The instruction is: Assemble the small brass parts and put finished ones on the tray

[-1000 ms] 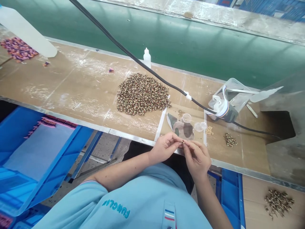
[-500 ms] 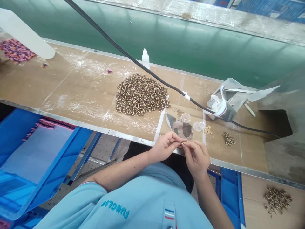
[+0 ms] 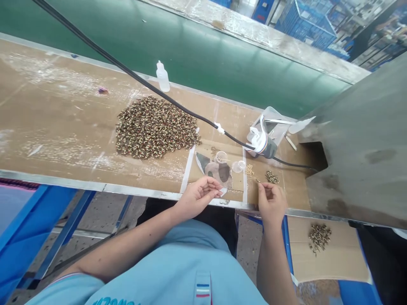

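My left hand point(image 3: 201, 195) hovers at the bench's front edge beside a patterned cloth scrap point(image 3: 224, 173). Its fingers are half curled, with a gap to the thumb and nothing seen between them. Farther right, my right hand point(image 3: 272, 202) has its thumb and fingertips closed at a tiny brown-and-gold piece point(image 3: 257, 180), whose details are too small to make out. Just beyond it lies a small pile of brown-and-gold pieces point(image 3: 272, 177). Pale beads point(image 3: 249, 170) are heaped near two small clear cups, one on the scrap point(image 3: 221, 157) and one beside it point(image 3: 238, 166).
A large heap of similar pieces point(image 3: 155, 127) covers the bench's middle. Behind it stands a white squeeze bottle point(image 3: 163, 77). A black cable point(image 3: 178, 106) crosses above the bench towards a clear tray point(image 3: 276, 123). A metal panel point(image 3: 356, 140) bounds the right. More pieces point(image 3: 319, 238) lie on lower cardboard.
My hands, together over the cloth scrap before, have separated. The right has moved right to the small pile, and the left has loosened its pinch. The camera view has swung right.
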Available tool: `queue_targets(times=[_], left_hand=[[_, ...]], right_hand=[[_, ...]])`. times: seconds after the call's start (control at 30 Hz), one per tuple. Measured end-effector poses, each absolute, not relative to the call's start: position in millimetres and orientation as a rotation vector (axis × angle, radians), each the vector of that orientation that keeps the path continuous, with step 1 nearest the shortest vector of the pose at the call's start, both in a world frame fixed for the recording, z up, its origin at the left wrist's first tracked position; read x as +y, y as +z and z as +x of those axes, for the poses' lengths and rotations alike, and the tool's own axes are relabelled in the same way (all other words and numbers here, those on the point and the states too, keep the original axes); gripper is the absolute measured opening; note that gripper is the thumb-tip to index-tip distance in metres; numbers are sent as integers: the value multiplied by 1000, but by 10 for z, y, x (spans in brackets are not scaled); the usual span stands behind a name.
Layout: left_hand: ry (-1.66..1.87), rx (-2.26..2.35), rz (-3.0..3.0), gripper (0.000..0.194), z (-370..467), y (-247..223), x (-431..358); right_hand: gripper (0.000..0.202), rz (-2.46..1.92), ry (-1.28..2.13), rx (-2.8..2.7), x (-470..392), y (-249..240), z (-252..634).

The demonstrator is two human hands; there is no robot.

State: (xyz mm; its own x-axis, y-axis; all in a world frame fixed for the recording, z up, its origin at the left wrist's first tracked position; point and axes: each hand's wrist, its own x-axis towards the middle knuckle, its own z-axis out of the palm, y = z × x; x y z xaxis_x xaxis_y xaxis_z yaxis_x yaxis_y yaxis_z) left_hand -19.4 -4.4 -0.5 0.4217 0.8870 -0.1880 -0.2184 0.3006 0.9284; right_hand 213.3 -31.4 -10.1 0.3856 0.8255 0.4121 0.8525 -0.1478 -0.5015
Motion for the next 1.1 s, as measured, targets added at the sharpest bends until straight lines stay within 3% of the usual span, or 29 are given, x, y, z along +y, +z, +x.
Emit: queue_targets(times=[0.17,0.43,0.77,1.1], left_hand=[[823,833,947,21,-206,41,-19],[815,833,940,22,-210,43,-9],[798,841,962,18,-210,36,1],[754,852,902,23,-214,57,24]], right_hand=[[23,-1930,-285,-1451,-274,-107,2250],[20,-1857,-88,-1769,-82,-76,2118],[23,-1898,-131,-1873,-2,-65,2126],[19,-1748,72,-1801,-162,-11,2033]])
